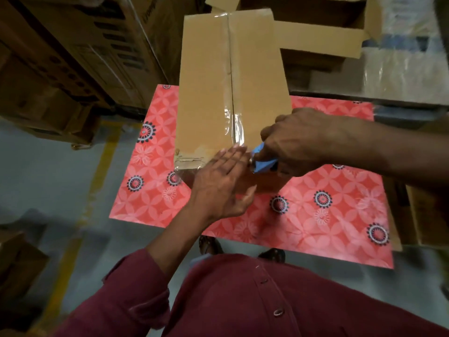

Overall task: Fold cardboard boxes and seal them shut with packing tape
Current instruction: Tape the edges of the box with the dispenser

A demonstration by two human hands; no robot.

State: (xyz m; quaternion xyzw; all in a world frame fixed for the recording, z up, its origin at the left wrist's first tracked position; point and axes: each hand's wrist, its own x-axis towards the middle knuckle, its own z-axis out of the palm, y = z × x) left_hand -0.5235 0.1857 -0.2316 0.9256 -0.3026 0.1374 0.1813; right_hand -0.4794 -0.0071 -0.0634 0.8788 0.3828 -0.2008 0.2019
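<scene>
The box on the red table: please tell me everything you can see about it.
The box is plain brown cardboard, long, lying flat on the red patterned table, its far end past the table's edge. Its flaps are closed, with clear tape along the middle seam and across the torn near end. The left hand presses flat on the near end; the right hand holds a blue tool against it.

We can read no text anywhere. The stacked cartons (80, 52) at upper left carry dark printed bars and marks, and one carton edge near the top shows a slanted line of lettering (150, 9) that may be a brand name, but we find it too blurred to make out. The taped box (206, 93) bears no print that we can see. The counter cover (315, 215) shows only flower and wheel patterns, no words or numbers.
</scene>
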